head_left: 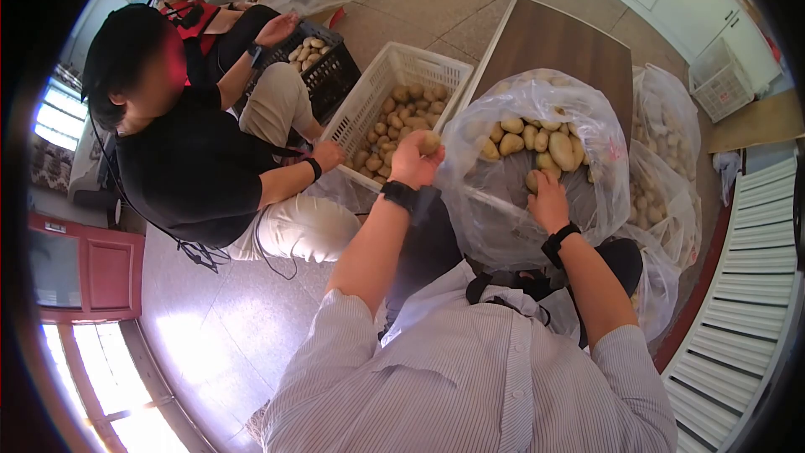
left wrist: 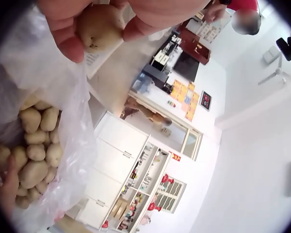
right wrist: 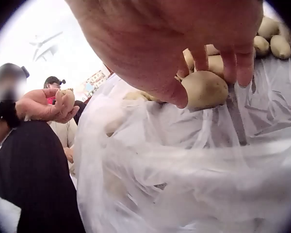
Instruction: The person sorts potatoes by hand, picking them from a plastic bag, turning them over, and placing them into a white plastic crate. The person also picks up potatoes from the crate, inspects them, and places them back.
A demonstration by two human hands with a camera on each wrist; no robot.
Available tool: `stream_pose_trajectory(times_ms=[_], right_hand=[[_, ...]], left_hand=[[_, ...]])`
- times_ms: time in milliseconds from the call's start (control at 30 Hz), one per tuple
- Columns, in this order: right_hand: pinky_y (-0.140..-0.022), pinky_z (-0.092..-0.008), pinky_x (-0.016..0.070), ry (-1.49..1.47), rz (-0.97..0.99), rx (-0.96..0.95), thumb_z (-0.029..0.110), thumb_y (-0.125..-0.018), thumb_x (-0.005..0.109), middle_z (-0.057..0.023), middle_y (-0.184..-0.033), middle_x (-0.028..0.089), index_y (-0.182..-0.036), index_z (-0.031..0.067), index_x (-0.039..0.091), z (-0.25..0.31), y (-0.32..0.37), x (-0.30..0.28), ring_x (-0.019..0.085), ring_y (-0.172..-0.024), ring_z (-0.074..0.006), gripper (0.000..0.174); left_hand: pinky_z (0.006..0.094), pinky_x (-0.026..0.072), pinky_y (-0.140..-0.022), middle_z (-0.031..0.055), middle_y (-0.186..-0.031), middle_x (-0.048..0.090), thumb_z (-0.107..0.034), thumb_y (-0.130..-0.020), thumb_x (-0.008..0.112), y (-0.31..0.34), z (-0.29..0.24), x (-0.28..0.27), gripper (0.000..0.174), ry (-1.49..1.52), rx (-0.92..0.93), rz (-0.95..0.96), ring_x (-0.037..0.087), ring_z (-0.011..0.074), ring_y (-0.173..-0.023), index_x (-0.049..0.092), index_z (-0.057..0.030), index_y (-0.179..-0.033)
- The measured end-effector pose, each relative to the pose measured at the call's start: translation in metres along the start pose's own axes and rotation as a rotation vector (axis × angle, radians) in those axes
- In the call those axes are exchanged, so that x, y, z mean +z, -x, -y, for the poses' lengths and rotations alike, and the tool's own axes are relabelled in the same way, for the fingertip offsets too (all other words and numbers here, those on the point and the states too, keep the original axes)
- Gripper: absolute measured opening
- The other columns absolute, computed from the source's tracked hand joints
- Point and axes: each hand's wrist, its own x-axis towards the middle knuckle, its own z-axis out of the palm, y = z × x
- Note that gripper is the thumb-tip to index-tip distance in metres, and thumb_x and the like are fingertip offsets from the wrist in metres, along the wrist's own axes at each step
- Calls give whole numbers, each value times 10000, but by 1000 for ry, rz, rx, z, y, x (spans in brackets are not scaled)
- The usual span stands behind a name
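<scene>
My left hand (head_left: pixel 412 164) holds a potato (left wrist: pixel 99 29) between thumb and fingers, raised between the white crate and the plastic bag. In the head view, my right hand (head_left: pixel 549 203) reaches into the clear plastic bag (head_left: pixel 478 222). Its thumb and fingers grip a single potato (right wrist: pixel 205 90) low in the bag, the fingers partly hidden behind it. More potatoes (head_left: pixel 562 149) lie heaped at the bag's far side. To the left stands the white slatted crate (head_left: pixel 428 67), with many potatoes inside it.
A brown-topped low table (head_left: pixel 558 38) stands behind the bag. Filled plastic bags (head_left: pixel 658 189) line the right side. A person in a black shirt (head_left: pixel 180 176) sits close on the left, beside a black crate (head_left: pixel 335 75) of potatoes; another person sits farther back.
</scene>
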Motion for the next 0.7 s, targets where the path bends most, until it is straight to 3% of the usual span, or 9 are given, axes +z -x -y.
stream_pose_trajectory(times_ms=[233,300,333,433,700], right_hand=[[-839,-470,510,56,61,17,90,-761,674,-118,-1261,506,-1232,129,522,7,-2,-5,568,-1011,-391,497],[-827,-471,512,75,72,25,90,-763,677,-130,-1222,511,-1236,133,508,8,-3,-4,569,-1014,-390,504],[-827,-471,512,75,73,25,90,-763,677,-130,-1222,511,-1236,133,508,7,-2,-4,569,-1014,-390,504],[-811,-478,512,57,87,31,82,-767,671,-148,-1202,510,-1237,137,490,5,-1,-3,583,-987,-400,506],[-730,-483,521,53,92,91,83,-783,647,-167,-1128,510,-1208,128,458,2,1,4,626,-879,-386,468]], left_hand=[[408,546,-646,162,-1071,527,-144,-920,566,-36,-37,-33,295,-37,21,-219,556,317,-903,458,-20,-1165],[412,561,-618,197,-1120,526,-152,-942,521,-31,-47,-36,277,-132,-41,-421,592,317,-897,443,-2,-1161],[395,556,-541,222,-1074,543,-162,-945,483,-42,-51,-56,280,-201,-102,-372,629,318,-781,421,-4,-1168],[399,540,-491,238,-1048,546,-168,-944,453,-50,-53,-75,282,-188,-108,-330,637,318,-687,404,-4,-1168],[443,553,-538,250,-1064,495,-136,-950,452,-34,-60,-52,262,-172,-76,-438,620,339,-757,366,16,-1145]])
